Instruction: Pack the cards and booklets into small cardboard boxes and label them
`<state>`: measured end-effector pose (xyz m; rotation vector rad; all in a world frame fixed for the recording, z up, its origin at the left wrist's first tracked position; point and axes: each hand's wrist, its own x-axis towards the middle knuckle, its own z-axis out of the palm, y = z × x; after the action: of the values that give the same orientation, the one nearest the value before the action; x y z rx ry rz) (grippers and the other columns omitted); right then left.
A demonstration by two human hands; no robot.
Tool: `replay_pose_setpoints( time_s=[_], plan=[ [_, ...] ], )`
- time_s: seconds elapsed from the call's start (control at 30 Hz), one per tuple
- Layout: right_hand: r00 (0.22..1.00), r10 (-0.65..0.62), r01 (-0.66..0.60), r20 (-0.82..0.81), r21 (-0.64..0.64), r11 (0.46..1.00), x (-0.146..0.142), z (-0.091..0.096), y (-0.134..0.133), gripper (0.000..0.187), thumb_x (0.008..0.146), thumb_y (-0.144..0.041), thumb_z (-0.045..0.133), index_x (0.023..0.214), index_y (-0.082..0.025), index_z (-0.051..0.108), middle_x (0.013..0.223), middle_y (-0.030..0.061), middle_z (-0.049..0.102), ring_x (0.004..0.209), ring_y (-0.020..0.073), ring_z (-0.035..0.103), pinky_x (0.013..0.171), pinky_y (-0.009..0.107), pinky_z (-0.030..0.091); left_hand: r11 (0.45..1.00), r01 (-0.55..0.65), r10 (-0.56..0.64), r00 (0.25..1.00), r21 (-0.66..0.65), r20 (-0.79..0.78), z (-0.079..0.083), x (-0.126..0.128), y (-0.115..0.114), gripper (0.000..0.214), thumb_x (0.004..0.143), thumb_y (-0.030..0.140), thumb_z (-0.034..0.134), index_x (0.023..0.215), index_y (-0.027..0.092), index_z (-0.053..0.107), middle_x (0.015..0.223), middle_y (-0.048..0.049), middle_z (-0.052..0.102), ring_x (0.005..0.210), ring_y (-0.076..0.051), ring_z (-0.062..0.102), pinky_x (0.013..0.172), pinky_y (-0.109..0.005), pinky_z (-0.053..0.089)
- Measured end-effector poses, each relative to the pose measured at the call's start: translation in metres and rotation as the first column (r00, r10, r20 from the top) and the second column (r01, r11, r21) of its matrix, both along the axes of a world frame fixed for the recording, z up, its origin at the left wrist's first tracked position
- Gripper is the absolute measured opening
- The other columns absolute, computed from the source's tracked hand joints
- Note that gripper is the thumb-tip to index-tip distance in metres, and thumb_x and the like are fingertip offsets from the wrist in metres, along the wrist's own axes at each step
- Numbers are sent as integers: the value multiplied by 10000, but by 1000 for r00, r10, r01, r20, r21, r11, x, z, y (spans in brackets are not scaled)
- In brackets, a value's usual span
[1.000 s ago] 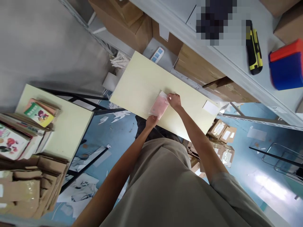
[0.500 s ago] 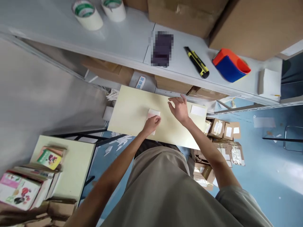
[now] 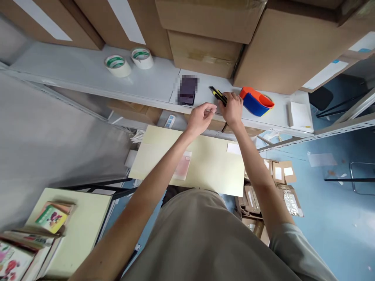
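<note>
Utility knife was at one o'clock over the shelf, likely light, stiff, best held mid-handle; I saw right hand curled over its rear, closure unclear, left hand narrowed, contents hidden.

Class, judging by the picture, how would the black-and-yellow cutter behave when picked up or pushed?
The cutter is probably stiff: its slim visible body looks straight. It is likely light, looking narrow beside the right hand. Pushed along the smooth-looking shelf, it would perhaps slide rather than roll, as it looks flattish, though the hand hides one end.
</note>
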<state>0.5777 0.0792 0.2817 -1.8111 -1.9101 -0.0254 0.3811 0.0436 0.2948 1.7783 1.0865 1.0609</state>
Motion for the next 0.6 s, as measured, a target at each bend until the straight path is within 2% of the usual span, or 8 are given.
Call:
replay_pose_setpoints(
  time_s=[0.1,0.17,0.23,0.33,0.4,0.47,0.53,0.6],
  plan=[
    [1000,-7,7,30,-24,1000,3,-9,13,413,1186,-390,420,1431,-161,661,1351,227,736,1338,369,632,1207,624,486,1000,13,-13,1000,-23,0,-9,-9,-10,218,1091,288,641,1216,205,799,1167,-65,855,972,-171,799,898,-285,644],
    [999,-26,27,35,-32,999,3,-11,13,417,1193,-395,411,1448,-164,649,1367,224,729,1340,368,623,1194,620,494,998,13,-14,1000,-59,-12,-26,-22,-19,224,1088,285,635,1213,203,802,1163,-65,858,967,-172,801,905,-288,643],
    [999,-52,52,18,-49,997,-1,-9,3,421,1197,-406,417,1470,-173,636,1397,220,722,1347,369,617,1197,625,492,994,-22,17,999,-110,-46,-53,-43,-28,225,1075,287,644,1206,204,807,1165,-67,863,976,-178,803,931,-297,643],
    [998,-52,50,-41,-42,998,-16,-4,-34,428,1194,-423,454,1515,-192,618,1456,209,712,1359,360,620,1219,593,489,964,-148,106,976,-223,-188,-111,-90,-48,210,1053,291,655,1164,213,817,1177,-75,872,1020,-200,809,999,-318,636],
    [993,11,-8,-115,26,1000,-31,-5,-71,433,1201,-463,458,1543,-245,610,1485,179,708,1378,349,637,1227,562,503,907,-260,137,926,-330,-353,-152,-126,-70,211,1040,262,631,1126,210,817,1216,-90,872,1067,-219,811,1039,-328,625],
    [977,92,-81,-194,64,995,-49,-14,-112,472,1198,-535,453,1525,-240,624,1466,167,714,1368,374,667,1210,629,524,809,-394,118,835,-436,-537,-188,-161,-96,222,1012,219,620,1109,195,818,1248,-119,868,1147,-254,809,1094,-349,608],
    [964,128,-133,-232,-3,991,-67,-32,-150,525,1197,-540,417,1572,-225,606,1467,183,705,1390,412,670,1181,705,533,709,-489,39,747,-509,-664,-216,-188,-123,226,983,193,626,1100,185,819,1276,-145,863,1236,-301,795,1137,-385,591],
    [957,125,-160,-260,-115,980,-85,-57,-181,517,1181,-491,452,1609,-240,598,1462,186,716,1382,417,682,1157,705,559,648,-512,-36,719,-564,-694,-233,-204,-148,237,983,189,621,1116,182,816,1311,-155,855,1285,-314,783,1143,-384,583]
  ],
)
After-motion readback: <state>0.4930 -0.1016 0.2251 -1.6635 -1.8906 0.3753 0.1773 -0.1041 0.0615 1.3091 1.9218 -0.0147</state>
